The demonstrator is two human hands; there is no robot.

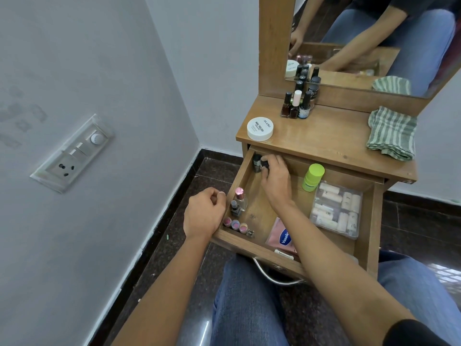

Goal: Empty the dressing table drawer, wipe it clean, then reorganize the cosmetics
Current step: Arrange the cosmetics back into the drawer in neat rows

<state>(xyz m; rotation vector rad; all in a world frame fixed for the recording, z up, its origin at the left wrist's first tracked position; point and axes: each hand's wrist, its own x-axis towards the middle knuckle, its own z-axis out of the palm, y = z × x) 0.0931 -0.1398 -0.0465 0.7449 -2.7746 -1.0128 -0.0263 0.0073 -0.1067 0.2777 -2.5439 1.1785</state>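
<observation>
The wooden drawer (369,236) of the dressing table stands pulled out over my knees. My right hand (275,178) reaches into its far left corner and closes on a small dark bottle (264,164); another dark bottle (257,163) stands beside it. My left hand (203,213) rests curled against the drawer's left outer wall, holding nothing. Inside lie a pink-capped bottle (240,196), a grey-capped bottle (234,208), three little round pots (235,224), a green-capped tube (313,177), a clear box of pale tubes (336,209) and a pink Vaseline pack (283,237).
On the tabletop (324,143) stand a cluster of nail polish bottles (296,106), a white round tub (260,128) and a folded green striped cloth (391,133). A mirror (361,41) rises behind. A wall with a switch panel (72,153) is at my left.
</observation>
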